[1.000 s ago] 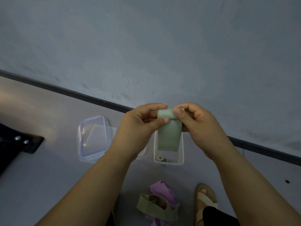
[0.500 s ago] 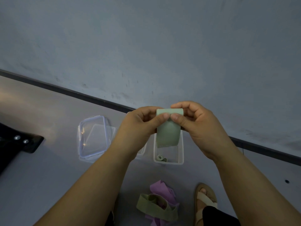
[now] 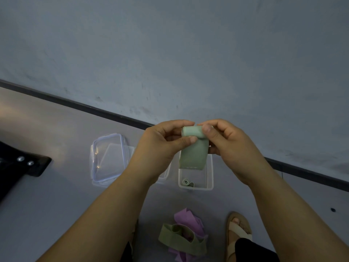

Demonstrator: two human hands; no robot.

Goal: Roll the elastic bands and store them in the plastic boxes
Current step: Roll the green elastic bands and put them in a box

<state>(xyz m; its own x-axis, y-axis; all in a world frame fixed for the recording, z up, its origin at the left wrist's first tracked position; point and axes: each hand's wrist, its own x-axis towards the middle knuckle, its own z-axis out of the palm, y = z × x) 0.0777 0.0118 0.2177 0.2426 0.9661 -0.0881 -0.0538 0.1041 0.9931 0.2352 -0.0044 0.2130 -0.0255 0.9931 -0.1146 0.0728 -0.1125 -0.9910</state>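
Nearest you, beside your one sandalled foot (image 3: pixel 238 231), one olive band (image 3: pixel 181 241) lies on a heap of purple bands (image 3: pixel 186 218) that cannot be counted. Above them your left hand (image 3: pixel 160 146) and right hand (image 3: pixel 232 148) both pinch the rolled top of one pale green band (image 3: pixel 193 154), its tail hanging loose. Beyond, on the floor, one open box (image 3: pixel 210 184) holds one rolled band (image 3: pixel 187 182), with one clear lid (image 3: pixel 108 157) to its left.

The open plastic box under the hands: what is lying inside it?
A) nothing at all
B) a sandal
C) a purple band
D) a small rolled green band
D: a small rolled green band lies at the near end of the clear open box, while the left hand and right hand pinch a half-rolled green band above it.
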